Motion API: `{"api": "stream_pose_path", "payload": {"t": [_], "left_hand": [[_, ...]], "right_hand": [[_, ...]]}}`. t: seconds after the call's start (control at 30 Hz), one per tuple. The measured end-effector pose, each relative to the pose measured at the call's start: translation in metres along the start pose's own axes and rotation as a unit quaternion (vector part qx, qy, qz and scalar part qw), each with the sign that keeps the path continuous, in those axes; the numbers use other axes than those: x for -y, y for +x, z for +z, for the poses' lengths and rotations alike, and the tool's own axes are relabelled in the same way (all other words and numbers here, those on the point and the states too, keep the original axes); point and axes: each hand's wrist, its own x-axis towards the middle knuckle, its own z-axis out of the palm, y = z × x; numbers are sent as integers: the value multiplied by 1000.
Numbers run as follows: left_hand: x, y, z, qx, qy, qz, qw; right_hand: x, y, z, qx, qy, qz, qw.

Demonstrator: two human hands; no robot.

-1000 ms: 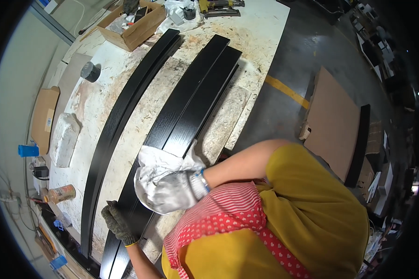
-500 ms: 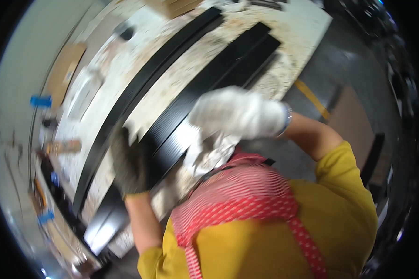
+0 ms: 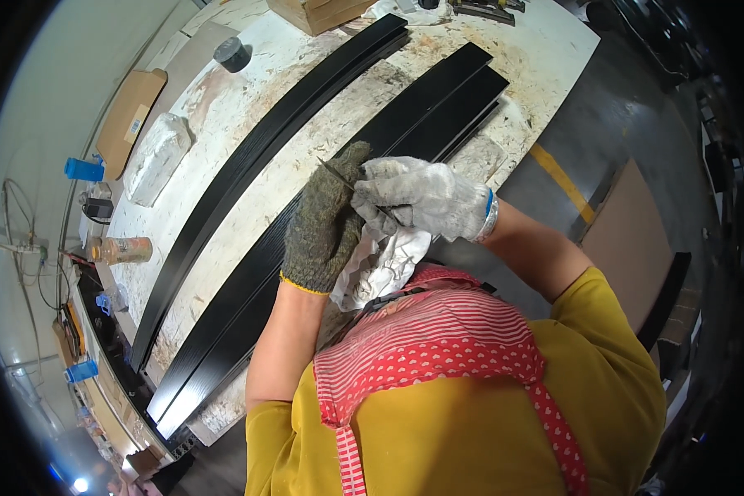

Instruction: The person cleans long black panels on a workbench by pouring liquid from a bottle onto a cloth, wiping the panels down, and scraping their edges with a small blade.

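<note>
In front of my chest my two gloved hands meet over the long black boards (image 3: pixel 422 112). My left hand (image 3: pixel 326 219), in a dark grey-green knit glove, is closed, its fingertips against the other glove; what they hold, if anything, is hidden. My right hand (image 3: pixel 430 198), in a white knit glove, pinches a thin dark stick-like piece (image 3: pixel 336 174) that crosses the left glove. A crumpled white cloth (image 3: pixel 384 269) hangs below the right hand; I cannot tell what holds it up. Beyond lies a separate curved black strip (image 3: pixel 248 165).
The stained white worktable (image 3: pixel 546 50) carries a cardboard box (image 3: pixel 318 12), a dark round container (image 3: pixel 232 54), a white plastic-wrapped block (image 3: pixel 159 159) and a bottle (image 3: pixel 122 250). Brown sheet board (image 3: pixel 628 240) stands at the right, past a yellow floor line (image 3: pixel 560 178).
My left hand has moved up and right from low over the boards to meet my right hand. The thin dark piece now shows between them. The boards lie as before.
</note>
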Motion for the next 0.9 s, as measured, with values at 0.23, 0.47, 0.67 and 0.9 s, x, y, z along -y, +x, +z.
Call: {"api": "stream_pose_path", "payload": {"t": [0.23, 0.47, 0.67, 0.9], "left_hand": [[-8, -4, -11, -133, -383, -110, 907], [16, -26, -42, -170, 377, 104, 905], [37, -40, -29, -54, 540, -21, 840], [34, -35, -25, -61, 535, -11, 842]], "right_hand": [[16, 9, -15, -122, -269, -57, 954], [18, 18, -50, -159, -620, -336, 691], [13, 44, -33, -66, -870, -79, 482], [128, 8, -178, -376, -809, -152, 425]]}}
